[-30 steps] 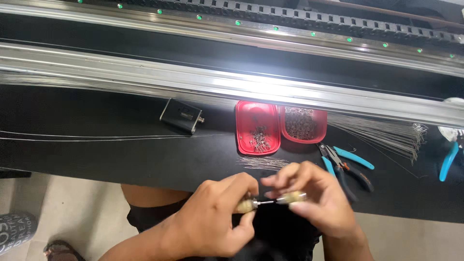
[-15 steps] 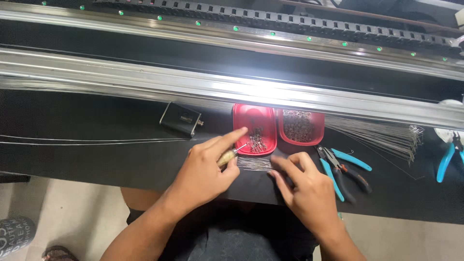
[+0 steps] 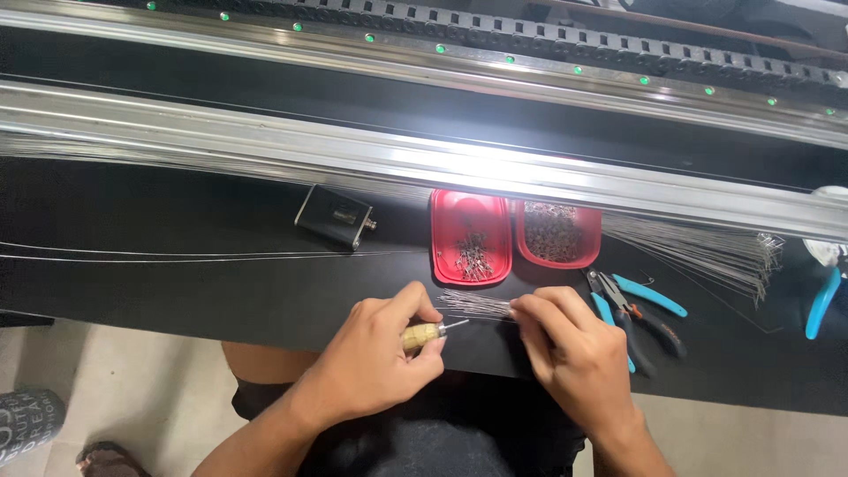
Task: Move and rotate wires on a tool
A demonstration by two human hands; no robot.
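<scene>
Both hands have dropped from mid-air to table (image 3: 177,291), bottom centre: left hand (image 3: 375,362) clamped on wooden-handled tool (image 3: 422,335), right hand (image 3: 570,353) pinching wire bundle (image 3: 473,306) below red tray (image 3: 471,237), i.e. picking next wire.

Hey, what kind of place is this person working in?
Most likely a workshop or factory bench at a long machine. A metal rail with green indicator lights runs along the black worktable; red trays hold tiny metal parts, pliers lie ready, and the left hand holds a small wooden-handled tool.
</scene>
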